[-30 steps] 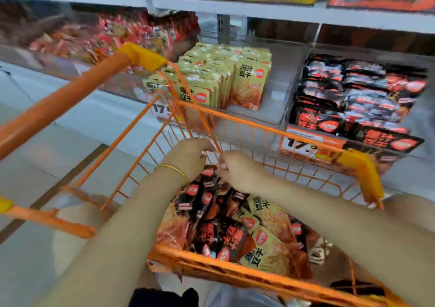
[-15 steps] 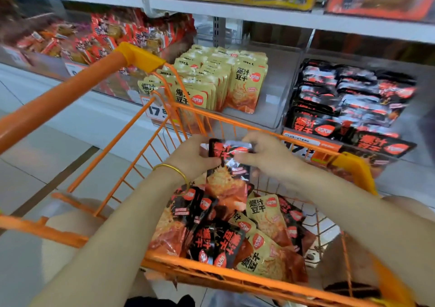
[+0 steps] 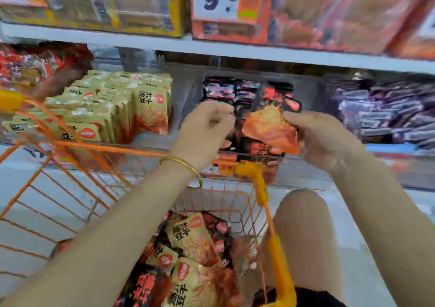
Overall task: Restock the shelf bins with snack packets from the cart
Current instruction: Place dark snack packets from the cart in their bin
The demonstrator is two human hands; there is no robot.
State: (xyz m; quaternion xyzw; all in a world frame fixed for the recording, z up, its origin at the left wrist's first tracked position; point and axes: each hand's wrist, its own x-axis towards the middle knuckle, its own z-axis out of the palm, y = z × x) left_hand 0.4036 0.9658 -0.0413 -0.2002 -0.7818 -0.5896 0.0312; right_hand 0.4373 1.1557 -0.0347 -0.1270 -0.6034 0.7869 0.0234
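Two grips up at the middle shelf, in front of the clear bin (image 3: 301, 168) of black packets (image 3: 221, 90). Right grip (image 3: 322, 139) clamped on the right edge of a black-and-red snack packet (image 3: 270, 128), held tilted above that bin's front edge. Left grip (image 3: 202, 130) just beside the packet's left side, fingers curled; too blurred to tell whether pinching anything. Below, more mixed packets (image 3: 188, 236) heaped in the orange cart (image 3: 106, 146). Yellow packets (image 3: 150, 109) upright in the neighbouring left bin.
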